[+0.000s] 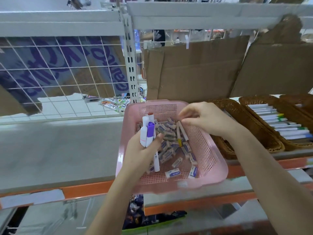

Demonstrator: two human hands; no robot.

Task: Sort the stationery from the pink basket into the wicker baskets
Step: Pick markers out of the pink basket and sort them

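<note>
Two hands over the pink basket: left hand grips markers; right hand pinches tan pens.

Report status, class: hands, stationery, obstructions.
Left hand grips white markers. Right hand pinches beige pens above pink plastic basket. Small erasers remain. Brown wicker baskets unobstructed.

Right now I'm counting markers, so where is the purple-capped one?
The purple-capped marker is in the left hand, bunched with other markers above the pink basket's left side.
</note>
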